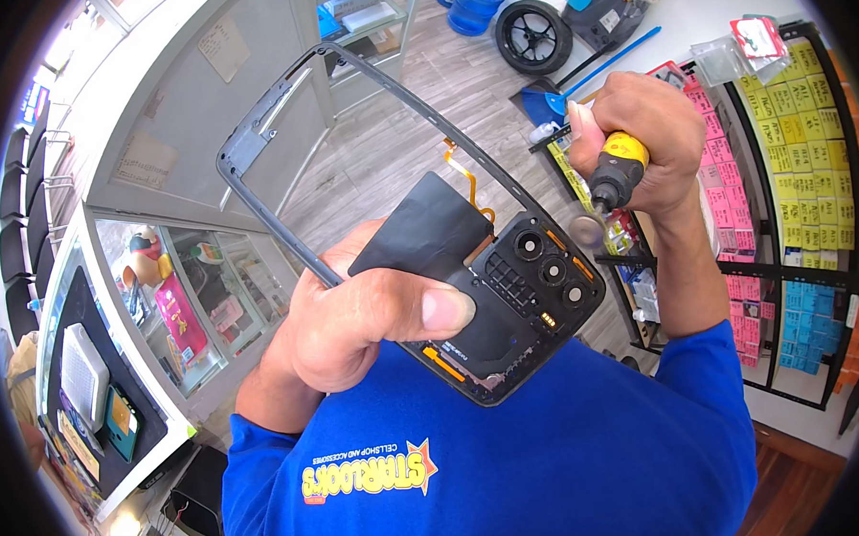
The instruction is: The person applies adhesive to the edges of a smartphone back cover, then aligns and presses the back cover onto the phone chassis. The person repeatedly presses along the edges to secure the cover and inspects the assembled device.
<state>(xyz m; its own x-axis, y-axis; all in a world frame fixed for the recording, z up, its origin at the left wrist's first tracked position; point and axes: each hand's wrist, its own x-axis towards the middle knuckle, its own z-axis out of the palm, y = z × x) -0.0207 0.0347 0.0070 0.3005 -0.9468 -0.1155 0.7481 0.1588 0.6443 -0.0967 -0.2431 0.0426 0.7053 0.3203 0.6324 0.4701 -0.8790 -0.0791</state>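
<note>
Left hand (355,314) pinches the phone frame (495,334), likely light and bendy, best held by its solid end; right hand (655,129) squeezes a tool (618,177).

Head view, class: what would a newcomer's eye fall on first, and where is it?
Probably the phone frame, near the centre in the left hand. Right of it, the right hand grips a yellow-and-black rotary tool tipped with a disc. Next come the blue shirt, low in the middle, and the coloured labels at far right.
</note>
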